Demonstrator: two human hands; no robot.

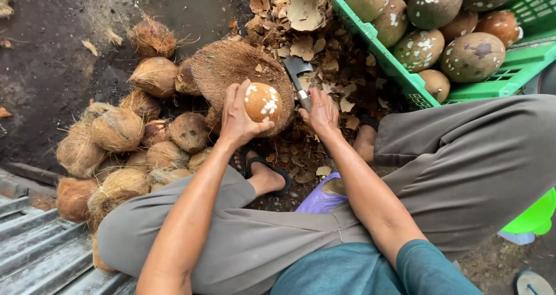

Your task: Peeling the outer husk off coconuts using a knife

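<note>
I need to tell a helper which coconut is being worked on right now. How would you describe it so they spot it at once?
Find the big round fibrous block on the ground before the seated person's knees. The left hand holds a peeled coconut against it, beside the right hand with the cleaver. Unlike the hairy husked coconuts piled left, it is smooth brown with white nicks.

Outdoor ground of dark, damp soil [52, 69] fills the upper left. A grey corrugated metal sheet [35, 248] lies at the lower left corner. A heap of hairy brown husked coconuts [116, 144] sits on the soil beside it. Dry shell chips [324, 46] litter the ground at the top centre. A green plastic crate [509, 69] of peeled coconuts fills the upper right corner. Soft, even daylight, with no hard shadows.
</note>
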